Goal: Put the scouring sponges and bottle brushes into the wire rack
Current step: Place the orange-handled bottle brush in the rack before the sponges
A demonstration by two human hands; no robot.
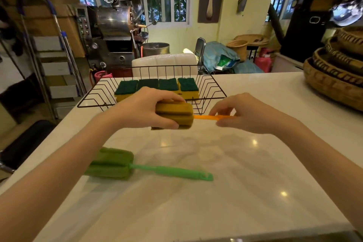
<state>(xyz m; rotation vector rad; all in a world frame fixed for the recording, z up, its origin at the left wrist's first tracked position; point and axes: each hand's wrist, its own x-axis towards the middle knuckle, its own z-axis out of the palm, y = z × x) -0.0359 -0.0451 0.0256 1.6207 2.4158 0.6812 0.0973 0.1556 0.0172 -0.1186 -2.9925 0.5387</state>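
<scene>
A black wire rack (94,94) stands at the far side of the white counter with several green-topped yellow scouring sponges (168,84) in a row inside it. An orange bottle brush (176,117) hangs level just above the counter, in front of the rack. My left hand (145,108) is closed around its yellow foam head. My right hand (241,114) pinches its thin orange handle. A green bottle brush (125,164) lies flat on the counter nearer to me, partly under my left forearm, handle pointing right.
The white marble counter (216,192) stretches toward me. Stacked woven baskets (334,76) sit at its far right. A step ladder (53,61) stands off the left edge. A white chair back (165,63) rises behind the rack.
</scene>
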